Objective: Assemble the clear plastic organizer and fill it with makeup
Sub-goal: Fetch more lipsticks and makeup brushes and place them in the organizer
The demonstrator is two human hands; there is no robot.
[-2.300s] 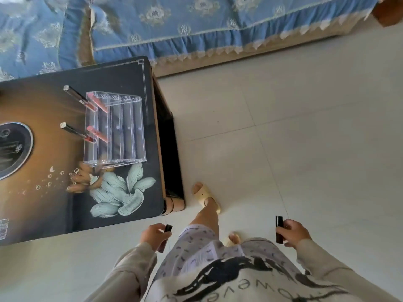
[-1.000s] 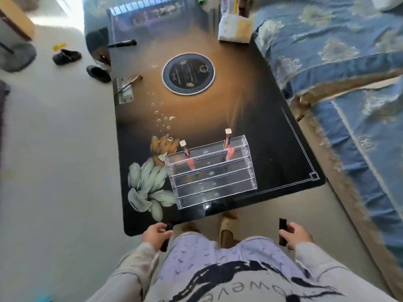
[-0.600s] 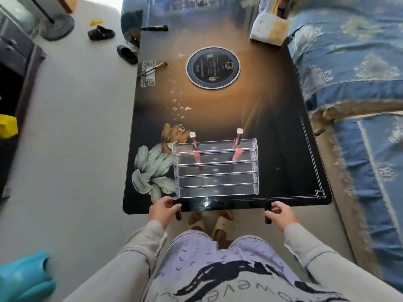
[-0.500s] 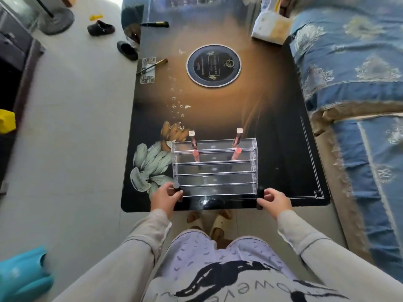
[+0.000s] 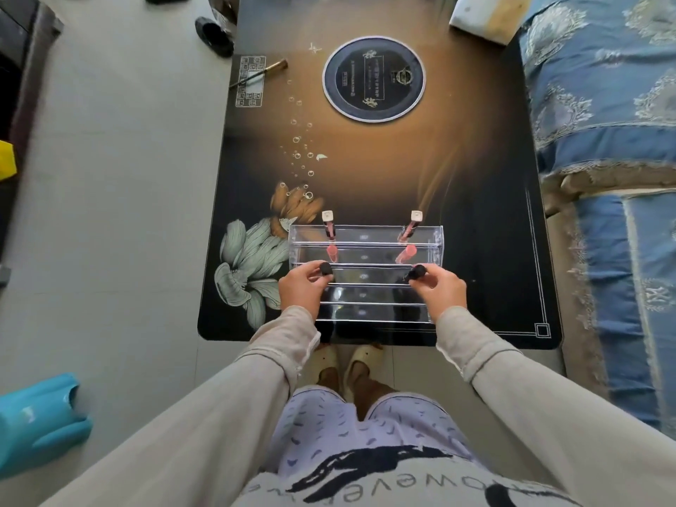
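The clear plastic organizer [image 5: 365, 290] stands near the front edge of the dark table [image 5: 494, 250], its tiers stepping up away from me. Two pink lip glosses stand in its back row, one at the left [image 5: 329, 236] and one at the right [image 5: 409, 237]. My left hand [image 5: 300, 287] pinches a black tube [image 5: 325, 268] over the left end of the second row. My right hand [image 5: 440, 289] pinches another black tube [image 5: 415, 273] over the right end of the same row.
A round black disc [image 5: 374, 78] is set into the far half of the table. A thin brush [image 5: 263, 70] lies at the far left and a box [image 5: 486, 16] at the far right corner. A blue covered sofa [image 5: 614, 140] runs along the right. A teal object [image 5: 36, 411] sits on the floor at left.
I turned from the floor to face the table. Both hands, each holding a black tube, rose from my lap, passed the table's front edge, and now hover over the organizer's second row.
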